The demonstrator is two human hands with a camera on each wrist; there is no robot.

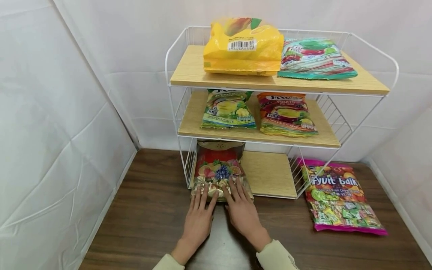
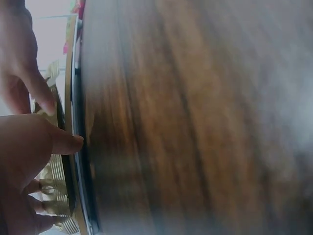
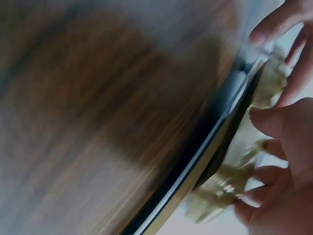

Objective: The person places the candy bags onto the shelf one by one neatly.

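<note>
A red and gold candy bag with fruit pictures lies on the left part of the rack's bottom shelf. Its crinkled gold lower end reaches the shelf's front edge. My left hand rests its spread, straight fingers on the near left part of the bag. Beside it, my right hand touches the near right part, fingers likewise extended. In the left wrist view the gold edge of the bag shows under the left fingers. The right wrist view shows the right fingertips against the gold wrapping.
On the top shelf are a yellow bag and a teal bag. The middle shelf holds a green bag and a dark red bag. A pink-edged candy bag lies on the table right of the rack.
</note>
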